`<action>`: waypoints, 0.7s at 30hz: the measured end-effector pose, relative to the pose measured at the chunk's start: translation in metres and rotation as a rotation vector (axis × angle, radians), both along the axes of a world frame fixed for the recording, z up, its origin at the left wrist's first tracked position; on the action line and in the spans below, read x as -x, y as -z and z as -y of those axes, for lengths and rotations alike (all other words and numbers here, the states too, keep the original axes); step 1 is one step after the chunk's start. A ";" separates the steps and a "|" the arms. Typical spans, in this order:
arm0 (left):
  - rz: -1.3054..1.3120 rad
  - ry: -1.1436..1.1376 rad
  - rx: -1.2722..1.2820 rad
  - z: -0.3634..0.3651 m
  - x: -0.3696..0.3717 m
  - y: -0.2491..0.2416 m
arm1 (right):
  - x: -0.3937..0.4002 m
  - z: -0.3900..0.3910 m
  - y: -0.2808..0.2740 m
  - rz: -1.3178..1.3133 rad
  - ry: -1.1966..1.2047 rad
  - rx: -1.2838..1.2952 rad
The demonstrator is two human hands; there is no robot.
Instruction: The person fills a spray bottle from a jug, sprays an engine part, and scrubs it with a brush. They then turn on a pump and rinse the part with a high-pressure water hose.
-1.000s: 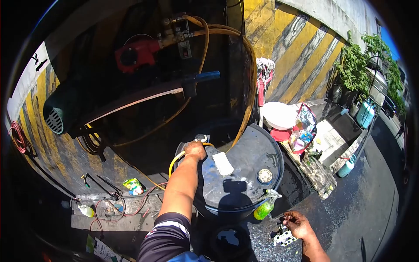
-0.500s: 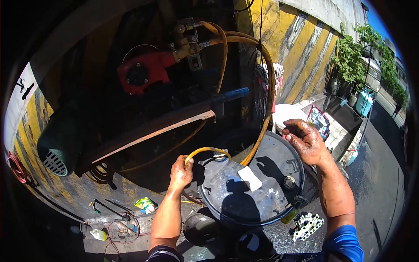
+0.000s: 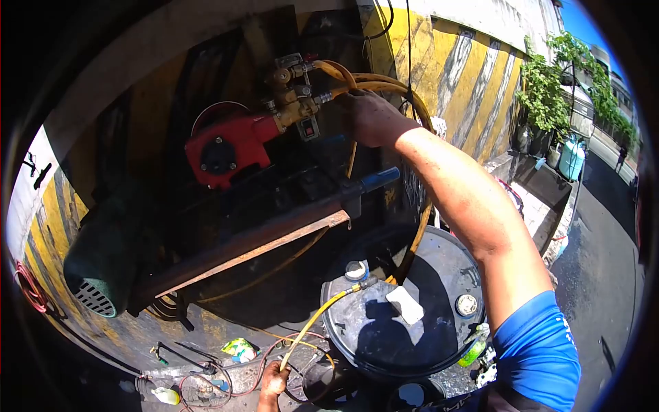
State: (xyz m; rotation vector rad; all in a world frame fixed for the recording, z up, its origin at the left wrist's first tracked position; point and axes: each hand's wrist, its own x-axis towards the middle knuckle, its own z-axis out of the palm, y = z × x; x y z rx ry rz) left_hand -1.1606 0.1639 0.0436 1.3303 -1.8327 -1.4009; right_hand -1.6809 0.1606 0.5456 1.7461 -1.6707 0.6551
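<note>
My left hand [image 3: 273, 379] is low in the view, closed around a thin yellow hose [image 3: 312, 323]. From that hand the hose curves up and right to a dark metal end fitting above the blue drum lid [image 3: 357, 329]. My right hand [image 3: 374, 118] reaches up to the orange-yellow hose loop [image 3: 384, 84] beside the brass valve fittings [image 3: 295, 106]. Its fingers lie in shadow and appear wrapped around the hanging part of that loop. The fittings join a red pump [image 3: 230, 147] with a dark round cover.
A rusty steel ledge [image 3: 254, 254] and a green motor housing [image 3: 96, 275] stand left of the drum. On the lid lies a white rectangular piece [image 3: 405, 305]. Dark buckets [image 3: 412, 395] sit below. A striped wall [image 3: 446, 75] rises behind; plants [image 3: 542, 93] stand right.
My right hand has moved up and left from above the drum to the hose by the fittings. My left hand has dropped with the hose, whose metal end now shows over the lid.
</note>
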 end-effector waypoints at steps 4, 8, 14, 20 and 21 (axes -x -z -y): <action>0.088 0.222 -0.046 0.007 0.070 -0.043 | -0.012 0.013 -0.005 0.023 0.134 -0.358; 0.033 0.182 0.102 0.013 0.148 -0.062 | -0.008 0.047 0.002 -0.088 0.249 -0.449; 0.277 0.054 0.524 0.010 0.200 -0.073 | -0.024 0.087 -0.001 -0.180 0.364 -0.456; 0.286 0.104 0.601 0.007 0.179 -0.047 | 0.013 0.151 0.000 -0.139 0.393 -0.543; 0.298 0.071 0.624 0.003 0.176 -0.048 | 0.017 0.157 0.002 -0.113 0.393 -0.457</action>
